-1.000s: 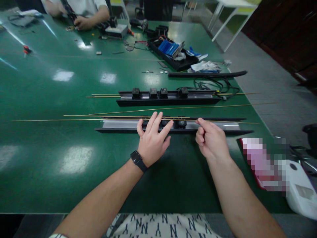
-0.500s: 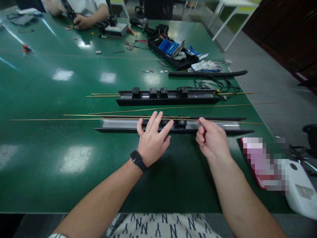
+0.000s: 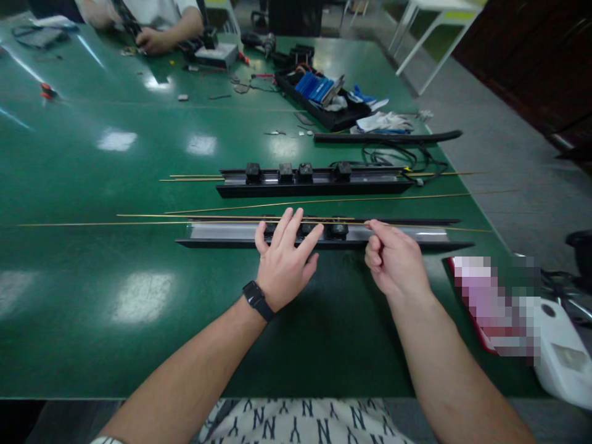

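Between the front edge of the green worktop (image 3: 139, 357) and the near black channel (image 3: 222, 230) lies bare surface, crossed only by the forearms; a white device (image 3: 562, 357) takes up the front right corner. The left hand (image 3: 287, 271) spreads its fingers apart over the channel's middle; whether they press on anything, I cannot tell. The right hand (image 3: 400, 259) has thumb and forefinger together on a long brass-coloured rod (image 3: 74, 224), which runs lengthwise over that channel, one end far out left, the other about at the worktop's right edge. A shorter-looking rod (image 3: 143, 216) lies beside it. Black blocks (image 3: 340, 229) sit in the channel, partly hidden, so whether either rod is seated is unclear; this unit looks unfinished. Beyond, a loose rod (image 3: 296, 203) reaches past the right edge. The far channel (image 3: 314, 191) carries four blocks with rods out both ends, seemingly further along. Leftward, the worktop gives wide room; rightward, little.
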Motion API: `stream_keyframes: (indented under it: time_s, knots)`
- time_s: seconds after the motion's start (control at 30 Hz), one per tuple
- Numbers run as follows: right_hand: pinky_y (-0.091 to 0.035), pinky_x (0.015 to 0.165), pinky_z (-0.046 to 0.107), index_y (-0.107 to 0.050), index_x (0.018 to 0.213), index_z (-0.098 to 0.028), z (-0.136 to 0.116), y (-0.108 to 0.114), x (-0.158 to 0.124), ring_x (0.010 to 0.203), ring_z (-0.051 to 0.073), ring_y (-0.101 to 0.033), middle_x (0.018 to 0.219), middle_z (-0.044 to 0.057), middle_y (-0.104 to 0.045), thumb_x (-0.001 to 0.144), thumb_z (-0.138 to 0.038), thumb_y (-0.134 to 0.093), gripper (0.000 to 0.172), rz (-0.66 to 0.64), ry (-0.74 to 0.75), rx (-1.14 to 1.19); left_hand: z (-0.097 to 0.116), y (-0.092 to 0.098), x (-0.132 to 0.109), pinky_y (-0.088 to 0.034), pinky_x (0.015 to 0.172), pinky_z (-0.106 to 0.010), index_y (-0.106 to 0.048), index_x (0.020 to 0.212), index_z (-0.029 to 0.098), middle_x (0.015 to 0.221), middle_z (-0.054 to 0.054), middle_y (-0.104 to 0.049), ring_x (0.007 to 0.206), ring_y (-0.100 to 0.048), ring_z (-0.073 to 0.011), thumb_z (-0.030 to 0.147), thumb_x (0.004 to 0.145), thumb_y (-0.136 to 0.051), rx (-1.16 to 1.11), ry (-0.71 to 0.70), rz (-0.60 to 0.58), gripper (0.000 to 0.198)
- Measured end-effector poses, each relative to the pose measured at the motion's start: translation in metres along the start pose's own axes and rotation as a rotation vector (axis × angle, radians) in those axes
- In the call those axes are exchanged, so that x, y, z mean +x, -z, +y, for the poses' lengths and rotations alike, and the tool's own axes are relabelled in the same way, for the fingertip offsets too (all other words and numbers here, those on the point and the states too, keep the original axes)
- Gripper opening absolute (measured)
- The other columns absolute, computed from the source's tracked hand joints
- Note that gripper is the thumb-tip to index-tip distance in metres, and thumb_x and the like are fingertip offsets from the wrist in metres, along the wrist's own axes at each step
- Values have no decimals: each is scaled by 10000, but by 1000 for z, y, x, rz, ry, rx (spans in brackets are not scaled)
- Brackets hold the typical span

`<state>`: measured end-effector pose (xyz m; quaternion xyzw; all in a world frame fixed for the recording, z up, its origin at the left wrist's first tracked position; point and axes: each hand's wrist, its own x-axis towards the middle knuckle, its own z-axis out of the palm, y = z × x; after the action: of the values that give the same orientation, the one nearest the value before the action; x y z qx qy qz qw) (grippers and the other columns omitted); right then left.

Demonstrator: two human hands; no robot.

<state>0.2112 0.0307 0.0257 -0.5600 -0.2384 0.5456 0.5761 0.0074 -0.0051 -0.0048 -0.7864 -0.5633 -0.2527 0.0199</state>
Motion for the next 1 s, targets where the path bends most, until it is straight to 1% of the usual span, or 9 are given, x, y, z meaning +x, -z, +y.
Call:
stream_keyframes:
  time_s: [0.23, 0.53, 0.77, 0.9, 1.0]
  knots:
    - [-227, 269, 147, -703, 820, -156, 0, 0, 0, 332, 50, -382, 506, -67, -517, 752, -266, -850, 196, 34, 11, -4, 0, 0, 0, -118, 1253, -650, -602, 1463, 334, 1685, -145, -427, 1588, -357, -326, 354, 963, -663, 2, -6, 7, 504]
    - [-224, 268, 151, -679, 806, -163, -1, 2, 2, 322, 50, -378, 498, -70, -511, 762, -281, -853, 215, 64, 20, 1, 0, 0, 0, -125, 1252, -658, -608, 1459, 329, 1683, -149, -428, 1582, -365, -342, 336, 952, -670, -8, -3, 4, 511]
    - [-226, 268, 157, -693, 847, -167, -1, 1, 1, 319, 56, -385, 501, -64, -532, 767, -335, -850, 243, 28, 11, -13, 0, -1, 0, -119, 1252, -667, -613, 1456, 328, 1685, -152, -425, 1575, -373, -356, 335, 948, -672, -15, -4, 10, 512]
    - [-230, 269, 157, -727, 905, -153, 1, 1, 0, 327, 53, -386, 518, -61, -550, 755, -310, -851, 250, -34, -10, -6, 0, -1, 0, -110, 1253, -660, -609, 1458, 331, 1687, -146, -422, 1581, -366, -339, 344, 956, -667, -7, -4, 13, 506]
    - [-225, 269, 154, -734, 919, -151, 2, 1, 1, 328, 51, -383, 521, -66, -547, 737, -294, -861, 264, -44, -5, -7, 0, -1, 0, -109, 1255, -659, -608, 1461, 329, 1684, -147, -427, 1577, -373, -345, 345, 951, -673, -8, -5, 9, 515]
